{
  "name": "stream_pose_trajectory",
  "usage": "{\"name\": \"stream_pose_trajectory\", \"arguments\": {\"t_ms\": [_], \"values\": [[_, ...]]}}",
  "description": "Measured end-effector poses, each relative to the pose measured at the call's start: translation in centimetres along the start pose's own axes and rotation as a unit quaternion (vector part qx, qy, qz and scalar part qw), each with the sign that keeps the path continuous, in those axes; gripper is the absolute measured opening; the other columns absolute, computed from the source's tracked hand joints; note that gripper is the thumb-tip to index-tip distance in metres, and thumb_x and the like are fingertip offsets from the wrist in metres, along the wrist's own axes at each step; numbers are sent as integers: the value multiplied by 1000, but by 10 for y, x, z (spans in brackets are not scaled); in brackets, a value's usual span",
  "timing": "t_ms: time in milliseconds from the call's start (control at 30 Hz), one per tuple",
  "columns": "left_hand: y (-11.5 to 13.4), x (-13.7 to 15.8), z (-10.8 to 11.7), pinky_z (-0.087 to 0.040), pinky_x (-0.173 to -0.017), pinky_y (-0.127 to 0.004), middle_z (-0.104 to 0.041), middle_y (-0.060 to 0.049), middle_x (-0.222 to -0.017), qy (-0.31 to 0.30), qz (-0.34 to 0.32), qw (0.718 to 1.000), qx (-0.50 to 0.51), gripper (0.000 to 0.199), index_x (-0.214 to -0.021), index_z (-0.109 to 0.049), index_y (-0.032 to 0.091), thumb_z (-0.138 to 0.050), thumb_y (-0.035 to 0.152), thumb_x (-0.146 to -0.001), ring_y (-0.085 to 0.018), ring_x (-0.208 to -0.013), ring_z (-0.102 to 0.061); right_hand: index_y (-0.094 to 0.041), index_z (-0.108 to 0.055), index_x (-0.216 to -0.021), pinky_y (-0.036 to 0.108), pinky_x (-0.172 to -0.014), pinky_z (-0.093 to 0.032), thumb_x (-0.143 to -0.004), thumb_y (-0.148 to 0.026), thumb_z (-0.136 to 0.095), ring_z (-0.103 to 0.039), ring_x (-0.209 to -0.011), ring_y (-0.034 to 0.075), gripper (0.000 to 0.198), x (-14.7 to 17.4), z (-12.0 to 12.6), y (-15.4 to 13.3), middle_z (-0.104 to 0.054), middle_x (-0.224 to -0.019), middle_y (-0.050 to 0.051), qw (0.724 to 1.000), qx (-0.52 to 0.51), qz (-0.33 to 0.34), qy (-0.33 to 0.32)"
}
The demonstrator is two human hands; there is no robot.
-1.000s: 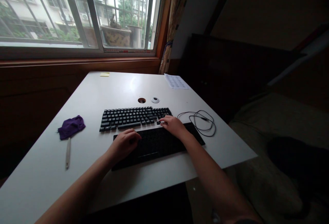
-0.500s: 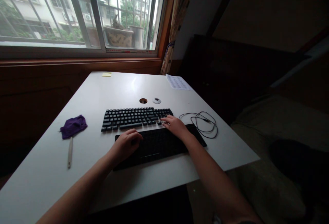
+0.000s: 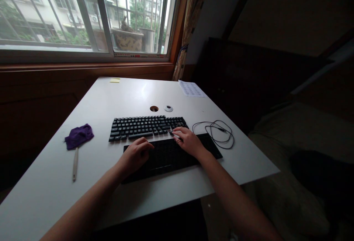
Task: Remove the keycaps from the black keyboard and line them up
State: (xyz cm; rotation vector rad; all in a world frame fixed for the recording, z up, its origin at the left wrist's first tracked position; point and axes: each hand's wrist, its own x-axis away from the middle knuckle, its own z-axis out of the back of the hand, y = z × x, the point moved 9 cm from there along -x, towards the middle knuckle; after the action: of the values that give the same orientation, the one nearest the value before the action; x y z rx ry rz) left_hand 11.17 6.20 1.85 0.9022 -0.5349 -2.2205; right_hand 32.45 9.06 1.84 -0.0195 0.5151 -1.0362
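Rows of loose dark keycaps (image 3: 138, 126) lie on the white table in keyboard order. Nearer me is a flat black keyboard base (image 3: 163, 160), set slightly askew. My left hand (image 3: 137, 152) rests at its upper left part with the fingers curled in; whatever is under them is hidden. My right hand (image 3: 186, 139) is over the upper edge of the base, beside the lower right end of the keycap rows. Its thumb and forefinger are close together on a small dark piece that looks like a keycap.
A coiled black cable (image 3: 221, 134) lies right of the base. On the left is a purple cloth (image 3: 79, 136) over a pale stick handle (image 3: 75, 165). Farther back are a cable hole (image 3: 154, 108), its round cover (image 3: 168, 108), a printed sheet (image 3: 191, 88) and yellow notes (image 3: 114, 80).
My right hand has drawn back slightly from the keycaps toward the keyboard base. My left hand has hardly moved.
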Motion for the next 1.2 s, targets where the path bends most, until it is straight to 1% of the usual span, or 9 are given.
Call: {"name": "stream_pose_trajectory", "arguments": {"t_ms": [167,367,633,900,1067,1200], "values": [[2,0,3,-48,-65,-22,-62,-3,-90,-5,6,1000,8,35,-95,-69,19,-49,-1,-74,-13,-75,-60,-23,-69,-119,38,-97,-51,-94,-23,-56,-60,-109,22,29,-1,-6,1,-66,-120,8,999,23,-19,-22],[4,-1,4,-50,-70,-25,-63,-4,-91,-17,10,1000,24,34,-95,-69,19,-48,-1,-75,-15,-78,-62,-25,-69,-120,38,-96,-51,-96,-23,-53,-60,-107,22,29,-4,-11,1,-66,-121,7,998,38,-35,-36],[4,-2,5,-50,-71,-27,-64,-4,-89,-17,19,999,27,33,-92,-69,19,-48,-1,-75,-16,-79,-62,-25,-68,-122,36,-94,-51,-96,-23,-52,-60,-108,22,30,-7,-14,2,-65,-122,7,996,55,-58,-30],[1,-1,3,-49,-72,-27,-63,-4,-90,-14,18,999,26,34,-93,-69,19,-48,-2,-75,-16,-80,-62,-24,-68,-121,35,-92,-51,-98,-26,-50,-60,-107,23,30,-8,-15,0,-65,-123,6,995,73,-61,-25],[2,-2,3,-50,-72,-27,-63,-4,-89,-16,19,999,25,33,-91,-69,19,-50,-2,-74,-17,-81,-62,-25,-66,-124,36,-94,-50,-97,-26,-51,-59,-110,23,31,-7,-15,0,-64,-125,6,995,69,-61,-25],[3,-2,3,-50,-73,-27,-63,-4,-90,-12,18,1000,21,33,-91,-68,19,-50,-2,-74,-17,-81,-62,-24,-64,-128,37,-97,-49,-98,-27,-49,-58,-112,24,34,-6,-16,-1,-63,-129,7,995,75,-58,-19]]}}
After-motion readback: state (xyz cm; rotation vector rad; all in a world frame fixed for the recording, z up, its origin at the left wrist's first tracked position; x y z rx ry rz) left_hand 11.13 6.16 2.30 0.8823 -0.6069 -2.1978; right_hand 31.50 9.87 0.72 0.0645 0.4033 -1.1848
